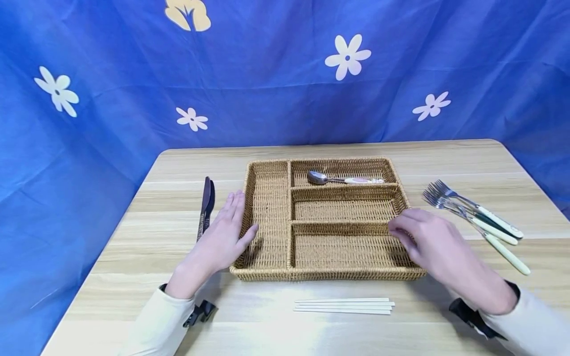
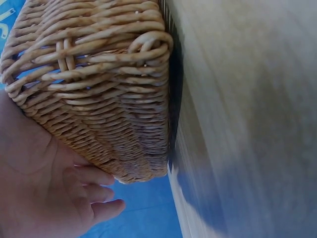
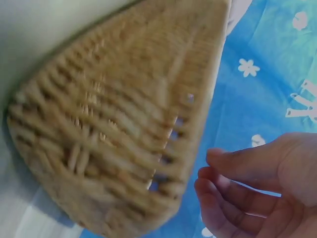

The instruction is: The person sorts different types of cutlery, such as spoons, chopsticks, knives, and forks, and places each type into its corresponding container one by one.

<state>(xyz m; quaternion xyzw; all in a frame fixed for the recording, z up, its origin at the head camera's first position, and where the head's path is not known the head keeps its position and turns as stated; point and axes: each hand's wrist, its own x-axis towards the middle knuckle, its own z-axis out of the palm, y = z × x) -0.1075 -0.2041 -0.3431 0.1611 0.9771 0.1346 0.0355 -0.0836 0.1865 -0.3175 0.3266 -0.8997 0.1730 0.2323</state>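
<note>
A woven wicker cutlery tray [image 1: 267,269] lies on the table, its inside split by dividers into a long left section and three stacked sections on the right. My left hand [image 1: 222,235] is against the tray's left wall with straight fingers; in the left wrist view the palm and fingers lie along the wicker side. At the tray's right wall is my right hand [image 1: 434,242], its fingers loosely bent. The right wrist view shows this hand [image 3: 252,193] beside the wicker rim, with nothing between thumb and fingers. A spoon [image 1: 318,178] with a pale handle sits in the top right section.
Dark knives [image 1: 206,202] lie left of the tray, beside my left hand. Several forks [image 1: 490,225] with pale and dark handles are spread to the right. White chopsticks [image 1: 343,306] lie in front of the tray. A blue curtain [image 1: 276,99] with flowers hangs behind the table.
</note>
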